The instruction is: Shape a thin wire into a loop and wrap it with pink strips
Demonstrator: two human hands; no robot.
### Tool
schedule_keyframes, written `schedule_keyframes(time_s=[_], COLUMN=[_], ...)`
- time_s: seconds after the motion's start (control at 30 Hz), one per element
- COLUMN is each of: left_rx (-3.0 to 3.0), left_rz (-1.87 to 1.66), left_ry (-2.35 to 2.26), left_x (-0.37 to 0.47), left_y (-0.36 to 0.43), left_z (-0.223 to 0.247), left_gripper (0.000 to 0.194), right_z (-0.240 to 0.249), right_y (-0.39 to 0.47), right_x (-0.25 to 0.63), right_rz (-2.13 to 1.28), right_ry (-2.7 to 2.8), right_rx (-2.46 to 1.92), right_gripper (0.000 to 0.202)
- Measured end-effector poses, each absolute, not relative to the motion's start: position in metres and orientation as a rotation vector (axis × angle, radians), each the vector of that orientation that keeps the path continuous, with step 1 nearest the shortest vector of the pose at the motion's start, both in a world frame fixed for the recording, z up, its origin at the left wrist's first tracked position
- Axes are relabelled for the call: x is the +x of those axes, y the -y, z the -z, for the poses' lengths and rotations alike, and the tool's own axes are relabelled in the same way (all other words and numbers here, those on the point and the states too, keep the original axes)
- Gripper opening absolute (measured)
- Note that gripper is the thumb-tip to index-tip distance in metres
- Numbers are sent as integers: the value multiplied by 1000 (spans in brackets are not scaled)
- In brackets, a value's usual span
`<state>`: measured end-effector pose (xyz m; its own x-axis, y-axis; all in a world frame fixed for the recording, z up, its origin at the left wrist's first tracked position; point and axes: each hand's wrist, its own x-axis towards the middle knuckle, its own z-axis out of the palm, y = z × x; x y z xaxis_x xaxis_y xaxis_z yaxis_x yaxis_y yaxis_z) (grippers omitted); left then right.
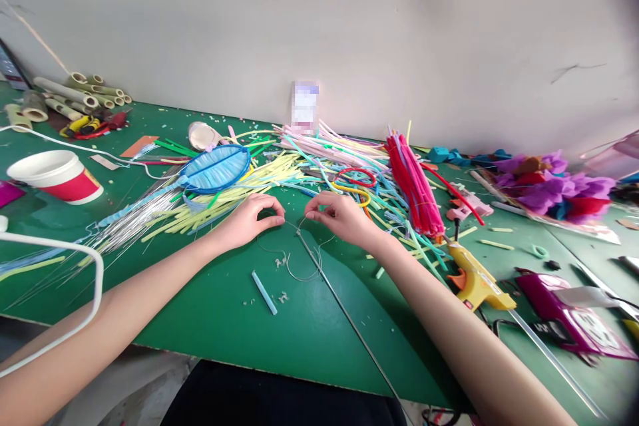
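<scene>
In the middle of the view my left hand [253, 218] pinches one part of a thin wire [302, 279] between thumb and fingers. A short distance to the right, my right hand [340, 214] pinches another part of it. The wire bends into loose loops below and between both hands. Near its top it meets a long, thin metal rod [347, 316], which slants down to the table's front edge. A short light-blue tube [264, 293] lies below my left hand, with small scraps around it. The exact wire ends in my fingertips are too fine to make out.
Bundles of pipe cleaners, yellow [272, 180] and red [413, 186], lie behind the hands. A blue-rimmed oval piece [215, 169] rests to the left, near a paper cup [56, 176]. A yellow glue gun [479, 276] and a purple device [574, 313] sit right. A white cable [97, 279] crosses the left.
</scene>
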<state>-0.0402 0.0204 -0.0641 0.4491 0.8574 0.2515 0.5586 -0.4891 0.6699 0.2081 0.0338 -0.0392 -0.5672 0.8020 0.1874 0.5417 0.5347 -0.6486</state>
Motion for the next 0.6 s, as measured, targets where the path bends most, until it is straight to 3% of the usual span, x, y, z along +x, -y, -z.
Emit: schedule_keyframes(time_s=[0.6], left_rx=[2228], left_rz=[-682], left_ry=[-1224], left_x=[-43], left_y=[-20], left_z=[63], left_gripper=[21], right_z=[49], right_y=[-45], right_x=[213], right_rz=[-867], right_ry=[2260], right_rx=[-1168], right_gripper=[14])
